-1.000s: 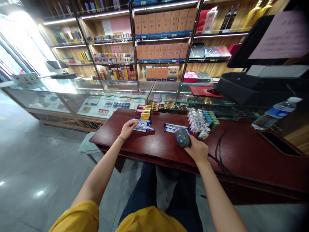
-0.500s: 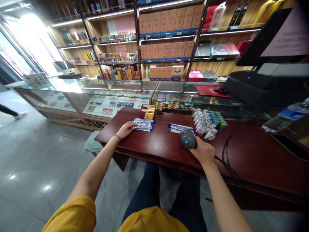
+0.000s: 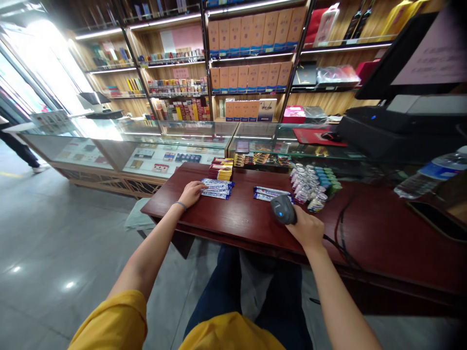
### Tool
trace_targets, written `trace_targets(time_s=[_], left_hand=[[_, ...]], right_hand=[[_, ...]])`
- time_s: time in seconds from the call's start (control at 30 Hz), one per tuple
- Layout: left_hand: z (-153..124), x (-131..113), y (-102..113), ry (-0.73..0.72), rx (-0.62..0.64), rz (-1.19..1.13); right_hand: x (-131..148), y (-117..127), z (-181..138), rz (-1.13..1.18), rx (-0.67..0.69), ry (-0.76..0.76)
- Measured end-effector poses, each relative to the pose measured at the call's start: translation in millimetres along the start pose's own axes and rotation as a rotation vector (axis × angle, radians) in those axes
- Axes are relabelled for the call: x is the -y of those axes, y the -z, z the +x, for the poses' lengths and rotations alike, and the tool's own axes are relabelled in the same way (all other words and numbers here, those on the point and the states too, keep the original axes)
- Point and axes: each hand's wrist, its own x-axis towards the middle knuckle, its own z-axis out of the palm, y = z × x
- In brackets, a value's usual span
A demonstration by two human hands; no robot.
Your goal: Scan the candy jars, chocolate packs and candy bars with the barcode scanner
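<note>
My left hand (image 3: 190,193) rests on the dark red desk (image 3: 233,218), its fingers curled onto the near end of a stack of blue-and-white snack bars (image 3: 218,188). My right hand (image 3: 305,229) grips a grey barcode scanner (image 3: 283,209) with a small blue light; its black cable (image 3: 339,233) trails right. The scanner's head points at another pair of blue-and-white bars (image 3: 269,193) lying just beyond it.
A stack of red and yellow packs (image 3: 221,168) and a cluster of small capped jars (image 3: 313,185) sit at the desk's far edge. Glass display counters (image 3: 153,141), stocked shelves, a till (image 3: 394,126), a water bottle (image 3: 430,175) and a phone (image 3: 438,218) surround it. A person's leg (image 3: 18,150) shows far left.
My left hand has slid slightly along the bar stack and stays on it. The right hand keeps the scanner in place. A passer-by has come into view at the far left.
</note>
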Motion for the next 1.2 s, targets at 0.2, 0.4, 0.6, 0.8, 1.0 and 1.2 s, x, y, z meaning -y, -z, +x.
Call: trace_targets(time_s=[0.2,0.4,0.6,0.8,1.0,1.2], left_hand=[[-1.9,0.0,-4.8,0.042,-0.024,0.031],[2.1,-4.8,-5.4,0.015,-0.075,-0.036],[19.6,-47.1,-18.3,-0.065,-0.135,-0.067],[46.5,-112.5,-53.6,-0.131,-0.101,-0.199],[69.4,-162.6,-110.2,-0.186,-0.060,-0.344],[84.6,-185.8,-147.4,-0.255,-0.015,-0.328]], right_hand=[[-0.7,0.4,0.9,0.008,-0.031,0.021],[0.8,2.9,2.2,0.016,0.016,-0.013],[3.3,5.6,2.9,0.009,-0.021,-0.035],[4.0,7.9,4.2,0.021,-0.025,-0.057],[4.0,9.3,5.2,0.004,-0.052,-0.056],[2.3,6.0,2.9,0.014,-0.017,-0.093]])
